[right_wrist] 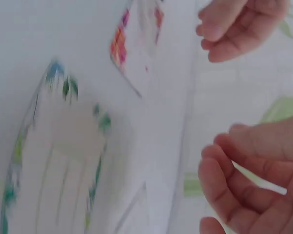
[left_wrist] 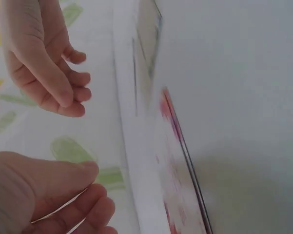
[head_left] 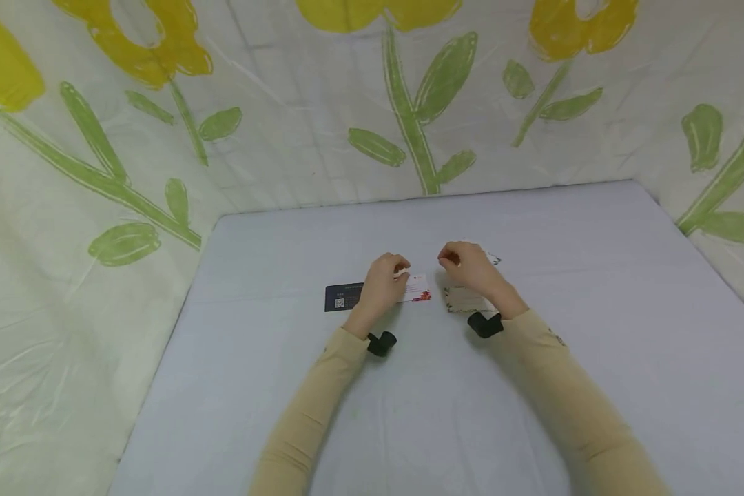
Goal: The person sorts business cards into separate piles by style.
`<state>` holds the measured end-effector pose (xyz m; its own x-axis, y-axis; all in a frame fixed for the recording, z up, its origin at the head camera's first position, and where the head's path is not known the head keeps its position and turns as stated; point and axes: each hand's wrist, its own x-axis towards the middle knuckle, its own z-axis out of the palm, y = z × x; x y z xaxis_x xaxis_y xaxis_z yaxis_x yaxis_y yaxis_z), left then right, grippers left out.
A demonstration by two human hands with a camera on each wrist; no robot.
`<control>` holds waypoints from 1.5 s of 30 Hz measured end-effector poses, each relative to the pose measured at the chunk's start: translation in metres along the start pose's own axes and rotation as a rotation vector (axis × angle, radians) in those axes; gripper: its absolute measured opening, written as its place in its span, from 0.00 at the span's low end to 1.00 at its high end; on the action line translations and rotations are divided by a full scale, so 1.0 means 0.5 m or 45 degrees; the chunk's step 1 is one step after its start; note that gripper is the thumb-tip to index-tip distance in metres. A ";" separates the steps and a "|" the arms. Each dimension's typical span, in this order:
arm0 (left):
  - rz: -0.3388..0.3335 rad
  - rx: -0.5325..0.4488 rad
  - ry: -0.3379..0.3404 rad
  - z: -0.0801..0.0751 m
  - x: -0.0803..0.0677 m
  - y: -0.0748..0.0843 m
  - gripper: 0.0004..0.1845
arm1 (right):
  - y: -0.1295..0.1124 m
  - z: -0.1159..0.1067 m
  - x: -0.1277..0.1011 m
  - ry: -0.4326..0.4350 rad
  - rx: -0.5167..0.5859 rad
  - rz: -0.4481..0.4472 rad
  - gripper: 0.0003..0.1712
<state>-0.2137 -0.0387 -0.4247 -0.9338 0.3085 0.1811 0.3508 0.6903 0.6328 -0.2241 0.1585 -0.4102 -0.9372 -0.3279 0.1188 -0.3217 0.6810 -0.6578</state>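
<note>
Cards flat on worktop [head_left: 273, 386]: red-flowered card [head_left: 419, 289] under left hand [head_left: 381, 286], leaf-bordered card [head_left: 465, 300] beneath right hand [head_left: 471, 269]. Fingers loosely curled, gripping nothing.

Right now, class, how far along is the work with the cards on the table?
Three cards lie flat: a dark card, a white red-printed card and a green-edged card. The left hand and right hand hover above, loosely curled, holding nothing. No card is lifted or stacked yet.
</note>
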 end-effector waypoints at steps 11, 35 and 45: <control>0.206 0.340 -0.319 0.099 0.014 0.081 0.21 | 0.077 -0.079 -0.086 -0.215 -0.224 0.034 0.20; 0.101 -0.072 -0.236 0.117 0.032 0.077 0.09 | 0.121 -0.063 -0.104 -0.079 0.055 0.111 0.09; 0.009 -0.245 -0.257 0.085 0.059 0.054 0.07 | 0.112 -0.048 -0.073 -0.003 0.135 0.282 0.08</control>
<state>-0.2290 0.0169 -0.4341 -0.8917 0.4505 0.0446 0.3194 0.5563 0.7671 -0.2112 0.2243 -0.4336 -0.9830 -0.1796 -0.0385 -0.0922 0.6638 -0.7422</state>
